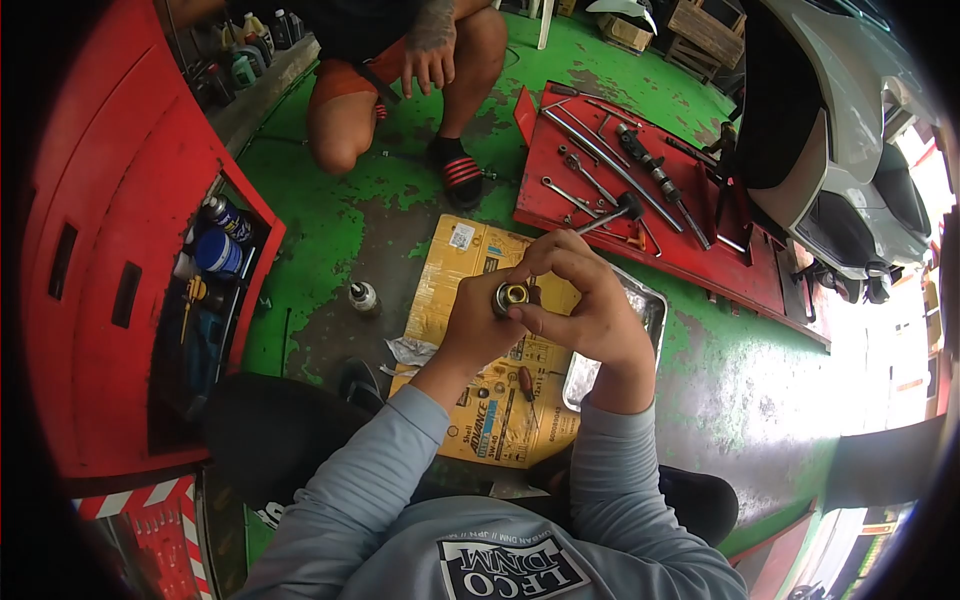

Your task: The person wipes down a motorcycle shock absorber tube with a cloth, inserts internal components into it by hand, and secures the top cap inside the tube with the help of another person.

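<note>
My left hand (476,322) is closed around a round metal tube-like part (503,299), its open end facing up toward me. A gold-coloured ring (517,294) shows in that end. From the other side my right hand (588,305) meets the part, thumb at the rim and fingers curled; whether a small tool is also between them I cannot make out. Below both hands lies a yellow cardboard sheet (468,262) on the floor. On it rests a screwdriver (527,385) with a reddish-brown handle. A white rag (411,351) lies at the sheet's left edge.
A metal tray (655,318) stands right of the cardboard, a small bottle (363,297) to its left. Wrenches and other tools cover a red platform (535,205) beside a scooter (835,130). A red cabinet (110,250) borders the left. Another person (400,80) crouches opposite.
</note>
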